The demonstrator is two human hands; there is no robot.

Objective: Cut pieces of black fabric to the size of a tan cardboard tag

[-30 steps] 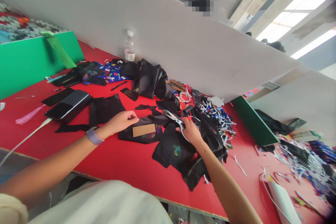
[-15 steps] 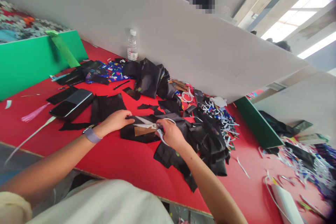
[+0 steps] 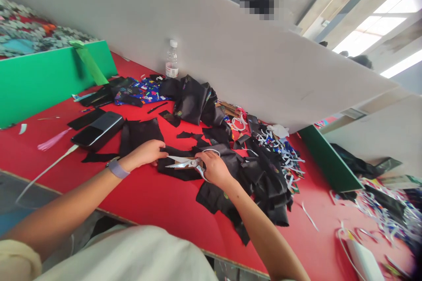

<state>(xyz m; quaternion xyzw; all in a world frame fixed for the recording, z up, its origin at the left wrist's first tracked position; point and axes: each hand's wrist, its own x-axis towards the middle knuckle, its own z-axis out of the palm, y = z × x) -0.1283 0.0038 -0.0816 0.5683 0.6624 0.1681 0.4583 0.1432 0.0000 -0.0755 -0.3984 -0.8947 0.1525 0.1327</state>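
My right hand [image 3: 212, 167] is closed around the white handles of a pair of scissors [image 3: 183, 163]; the blades are parted and point left over a flat piece of black fabric [image 3: 180, 171] on the red table [image 3: 158, 202]. My left hand [image 3: 145, 153], with a purple wristband [image 3: 116, 168] on its wrist, lies with curled fingers on the left end of that fabric, close to the blade tips. A heap of black fabric pieces [image 3: 260, 180] lies just right of my right hand.
A black phone-like case [image 3: 97, 128] and a pink tassel [image 3: 52, 139] lie at the left. A water bottle [image 3: 172, 59] stands against the grey partition [image 3: 211, 39]. Green dividers [image 3: 42, 79] flank the table. Coloured scraps [image 3: 283, 149] and white cords [image 3: 349, 237] lie to the right.
My right hand brought the scissors leftward from the fabric heap over the flat black piece, hiding the brown card. The blades opened near my left hand, which stayed on the fabric.
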